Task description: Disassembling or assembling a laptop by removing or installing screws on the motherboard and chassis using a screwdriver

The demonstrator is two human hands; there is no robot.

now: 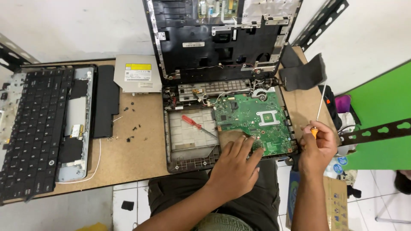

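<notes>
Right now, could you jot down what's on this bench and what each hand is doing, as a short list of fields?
Setting: wooden bench, seen from above
Main item: opened laptop base with green circuit board exposed
Left hand: fingers resting on the board's near edge
Right hand: shut on an orange-handled screwdriver, shaft pointing up
Inside base: red screwdriver lying loose
Left of base: optical drive, small black screws, removed keyboard
</notes>
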